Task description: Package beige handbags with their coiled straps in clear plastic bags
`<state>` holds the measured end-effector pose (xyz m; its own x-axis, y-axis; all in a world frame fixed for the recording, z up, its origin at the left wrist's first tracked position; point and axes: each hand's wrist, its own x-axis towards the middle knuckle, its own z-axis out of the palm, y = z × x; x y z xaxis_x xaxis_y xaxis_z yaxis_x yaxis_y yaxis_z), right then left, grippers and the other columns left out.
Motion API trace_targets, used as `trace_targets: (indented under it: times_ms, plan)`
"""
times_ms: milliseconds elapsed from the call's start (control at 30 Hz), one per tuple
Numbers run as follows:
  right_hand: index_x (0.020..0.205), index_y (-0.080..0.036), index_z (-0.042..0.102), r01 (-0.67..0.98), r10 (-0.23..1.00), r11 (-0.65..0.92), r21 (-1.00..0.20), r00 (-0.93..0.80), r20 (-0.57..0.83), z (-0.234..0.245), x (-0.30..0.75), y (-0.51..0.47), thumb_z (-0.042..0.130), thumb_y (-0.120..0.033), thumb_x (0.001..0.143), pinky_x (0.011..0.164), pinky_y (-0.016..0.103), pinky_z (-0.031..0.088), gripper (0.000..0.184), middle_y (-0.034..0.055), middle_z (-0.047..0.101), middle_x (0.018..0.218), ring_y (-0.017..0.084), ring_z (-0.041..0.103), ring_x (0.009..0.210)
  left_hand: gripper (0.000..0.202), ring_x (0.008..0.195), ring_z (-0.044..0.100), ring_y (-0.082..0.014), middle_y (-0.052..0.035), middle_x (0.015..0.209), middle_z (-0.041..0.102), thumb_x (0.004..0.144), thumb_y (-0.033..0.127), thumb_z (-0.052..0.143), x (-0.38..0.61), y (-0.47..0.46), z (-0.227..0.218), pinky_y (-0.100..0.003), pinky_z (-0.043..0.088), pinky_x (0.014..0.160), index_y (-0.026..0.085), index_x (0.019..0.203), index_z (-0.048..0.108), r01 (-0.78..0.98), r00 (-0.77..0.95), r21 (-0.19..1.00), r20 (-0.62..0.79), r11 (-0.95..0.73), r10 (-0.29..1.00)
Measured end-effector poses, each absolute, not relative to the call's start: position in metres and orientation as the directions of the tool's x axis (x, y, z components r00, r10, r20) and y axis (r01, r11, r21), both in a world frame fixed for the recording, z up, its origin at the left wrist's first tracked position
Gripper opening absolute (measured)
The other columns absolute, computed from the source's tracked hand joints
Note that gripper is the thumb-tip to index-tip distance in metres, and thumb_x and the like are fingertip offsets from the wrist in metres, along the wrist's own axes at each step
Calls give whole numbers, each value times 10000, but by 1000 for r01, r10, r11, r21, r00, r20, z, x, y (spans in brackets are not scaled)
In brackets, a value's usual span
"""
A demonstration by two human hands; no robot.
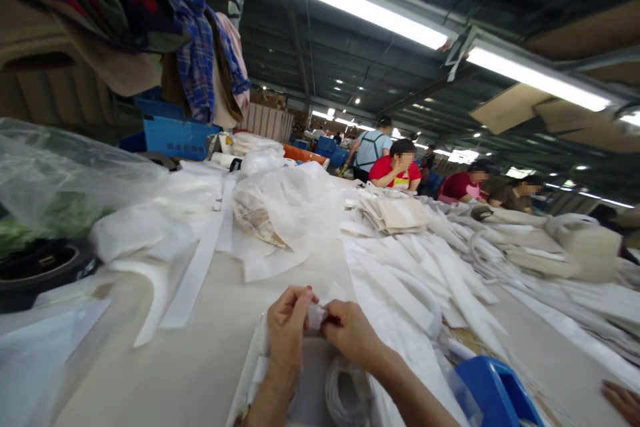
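Between my two hands is a small white piece (316, 315), pinched at both sides; its exact kind is too small to make out. My left hand (290, 320) closes on its left end with thumb and fingers. From the right, my right hand (347, 328) grips the other end with its fingertips. Below the hands sits a white tray or box (249, 373), partly covered by my forearms. A coil of white strip (346, 390) lies in it, under my right wrist.
White strips (415, 273) are heaped on the right, and a clear plastic bag (300, 203) lies ahead. A blue container (493, 390) stands at lower right, near another person's hand (623, 397). Several people work farther back. A black round container (45, 267) is at left.
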<state>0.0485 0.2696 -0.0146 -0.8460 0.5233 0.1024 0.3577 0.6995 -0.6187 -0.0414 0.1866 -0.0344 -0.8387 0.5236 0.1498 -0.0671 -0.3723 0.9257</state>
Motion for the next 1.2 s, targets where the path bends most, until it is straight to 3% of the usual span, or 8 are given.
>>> trace_targets:
  times_ms: [133, 300, 433, 567, 700, 867, 1033, 1200]
  plan:
    - [695, -178, 692, 314, 501, 794, -520, -823, 268, -7, 50, 274, 486, 21, 670, 618, 195, 471, 287, 7, 659, 700, 116, 608, 656, 399, 399, 352, -90, 71, 401, 386, 703, 560, 589, -45, 189, -37, -209, 279, 426, 162, 682, 607, -70, -860, 940, 112, -333, 498]
    - [984, -164, 679, 40, 90, 996, -83, -620, 779, 16, 51, 281, 409, -52, 860, 798, 266, 558, 318, 96, 687, 950, 164, 655, 891, 526, 350, 323, -116, 57, 318, 363, 755, 664, 455, -44, 191, -40, -241, 246, 405, 167, 637, 580, -134, -843, 972, -9, -195, 537]
    - [1246, -183, 551, -25, -56, 998, 50, -498, 865, 24, 46, 289, 454, -98, 893, 995, 315, 489, 376, 105, 600, 1232, 185, 567, 1145, 596, 341, 329, -106, 39, 310, 370, 803, 678, 353, -43, 191, -41, -243, 265, 423, 177, 533, 530, -110, -822, 975, 21, -194, 569]
    - [1234, -166, 553, -8, 14, 1000, -22, -535, 845, 13, 36, 301, 380, -61, 875, 1034, 373, 455, 412, 130, 475, 1363, 209, 451, 1269, 490, 343, 366, -97, 28, 343, 449, 752, 619, 475, -46, 195, -41, -222, 264, 412, 174, 563, 553, -146, -778, 967, 19, -210, 628]
    - [1150, -188, 585, 58, 356, 930, -364, -400, 845, 5, 26, 314, 483, -168, 845, 1017, 439, 441, 322, 139, 529, 1264, 222, 495, 1206, 293, 358, 371, -80, 19, 405, 536, 609, 448, 643, -46, 199, -41, -198, 248, 409, 166, 608, 567, -177, -743, 958, 22, -227, 669]
    - [1120, -178, 581, -6, 697, 447, -894, -625, 352, 5, 22, 310, 678, -401, 686, 800, 406, 535, 498, 99, 639, 1054, 228, 626, 918, 284, 384, 368, -73, 11, 418, 549, 646, 438, 588, -46, 199, -42, -189, 259, 432, 158, 605, 564, -187, -756, 947, 30, -260, 654]
    - [705, -156, 671, 174, 626, 582, -794, -719, 301, 2, 31, 298, 567, -352, 743, 683, 340, 525, 225, 18, 654, 644, 189, 614, 674, 284, 384, 375, -82, 10, 413, 553, 653, 437, 592, -47, 198, -41, -195, 272, 426, 155, 627, 607, -182, -783, 949, 19, -258, 621]
    - [862, -199, 694, 258, 684, 712, -653, -468, 560, 29, 33, 328, 468, -172, 710, 882, 394, 469, 274, 54, 685, 892, 217, 605, 891, 299, 427, 418, -90, -3, 449, 579, 659, 445, 610, -49, 198, -41, -205, 340, 465, 161, 567, 589, -181, -811, 946, 11, -269, 585]
